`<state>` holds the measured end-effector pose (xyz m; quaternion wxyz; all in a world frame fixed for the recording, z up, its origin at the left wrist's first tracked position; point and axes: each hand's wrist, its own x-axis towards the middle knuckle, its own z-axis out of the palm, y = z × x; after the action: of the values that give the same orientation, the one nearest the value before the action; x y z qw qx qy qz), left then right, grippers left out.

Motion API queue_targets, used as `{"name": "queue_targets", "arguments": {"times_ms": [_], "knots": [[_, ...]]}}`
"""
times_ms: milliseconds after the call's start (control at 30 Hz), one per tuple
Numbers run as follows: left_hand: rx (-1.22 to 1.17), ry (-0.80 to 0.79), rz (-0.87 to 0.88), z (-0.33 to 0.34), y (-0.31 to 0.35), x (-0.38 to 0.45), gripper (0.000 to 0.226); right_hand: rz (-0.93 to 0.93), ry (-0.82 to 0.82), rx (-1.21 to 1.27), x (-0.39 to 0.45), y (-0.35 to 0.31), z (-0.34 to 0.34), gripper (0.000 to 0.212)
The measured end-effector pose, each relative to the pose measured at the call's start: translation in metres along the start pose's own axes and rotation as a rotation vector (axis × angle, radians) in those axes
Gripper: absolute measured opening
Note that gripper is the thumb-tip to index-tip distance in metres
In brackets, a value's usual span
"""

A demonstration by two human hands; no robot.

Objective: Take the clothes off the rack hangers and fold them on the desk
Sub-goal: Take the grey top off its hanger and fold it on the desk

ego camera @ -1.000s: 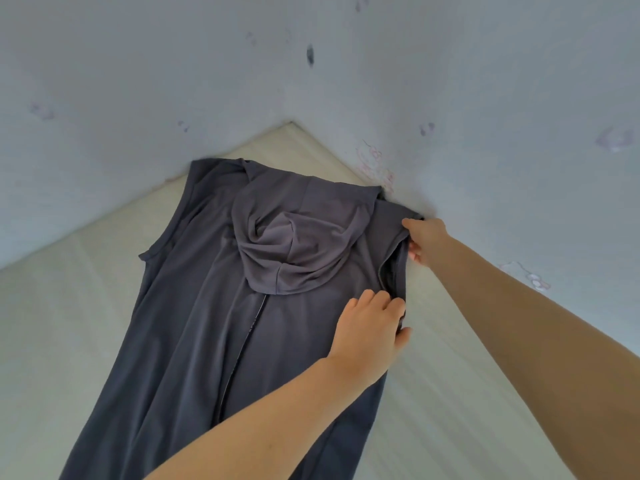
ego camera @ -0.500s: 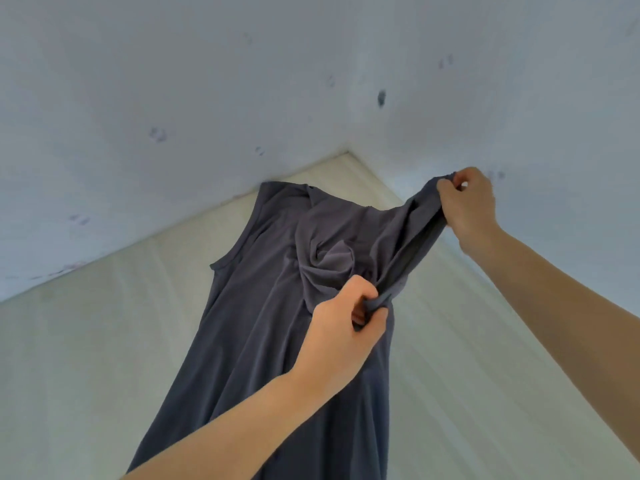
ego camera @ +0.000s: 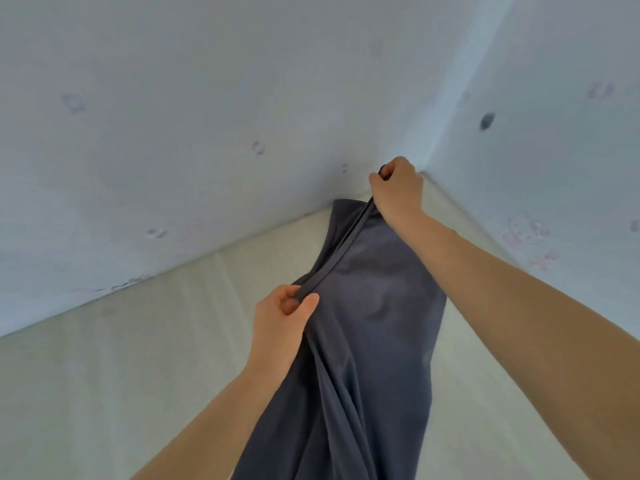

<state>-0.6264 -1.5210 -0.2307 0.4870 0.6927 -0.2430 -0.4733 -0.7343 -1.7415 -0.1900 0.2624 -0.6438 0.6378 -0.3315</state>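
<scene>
A dark grey sleeveless hooded garment [ego camera: 374, 306] lies lengthwise on the pale desk [ego camera: 138, 375], folded over itself so the hood is hidden. My right hand [ego camera: 398, 192] grips the far end of its armhole edge near the wall corner. My left hand [ego camera: 282, 318] pinches the near end of the same edge, which stretches taut between both hands. The garment's lower part runs out of view at the bottom.
Two light blue walls [ego camera: 207, 116] with small marks meet in a corner just behind the right hand and border the desk on two sides. Bare desk surface shows left and right of the garment.
Both hands pinched the garment's right armhole edge, lifted it, and carried it leftward over the body, covering the hood. The view has shifted left.
</scene>
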Motion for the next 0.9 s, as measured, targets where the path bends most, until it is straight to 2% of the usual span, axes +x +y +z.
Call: {"name": "queue_targets", "arguments": {"times_ms": [100,167,267,367,467,567,667,900], "knots": [[-0.024,0.011,-0.128,-0.008,-0.025,0.029,0.012,0.041,-0.034,-0.025,0.004,0.009,0.042,0.004],[-0.026,0.018,-0.152,-0.01,-0.032,0.04,0.012,0.051,-0.021,-0.051,0.005,0.012,0.057,0.007],[0.012,0.03,-0.042,-0.011,-0.029,0.046,0.012,0.07,0.056,-0.024,0.01,0.013,0.067,0.003],[0.076,0.079,0.047,-0.013,-0.03,0.054,0.011,0.102,0.084,0.061,0.019,0.019,0.083,0.007],[0.111,0.14,-0.009,-0.014,-0.036,0.065,0.016,0.195,-0.063,0.138,0.02,0.029,0.096,0.007],[0.131,0.17,-0.015,-0.014,-0.039,0.071,0.022,0.272,-0.223,0.167,0.016,0.04,0.101,0.031],[0.139,0.172,-0.013,-0.015,-0.038,0.069,0.028,0.245,-0.276,0.155,0.008,0.039,0.088,0.042],[0.343,0.11,0.067,-0.024,-0.037,0.029,0.043,-0.051,-0.373,-0.105,-0.047,0.032,0.038,0.03]]}}
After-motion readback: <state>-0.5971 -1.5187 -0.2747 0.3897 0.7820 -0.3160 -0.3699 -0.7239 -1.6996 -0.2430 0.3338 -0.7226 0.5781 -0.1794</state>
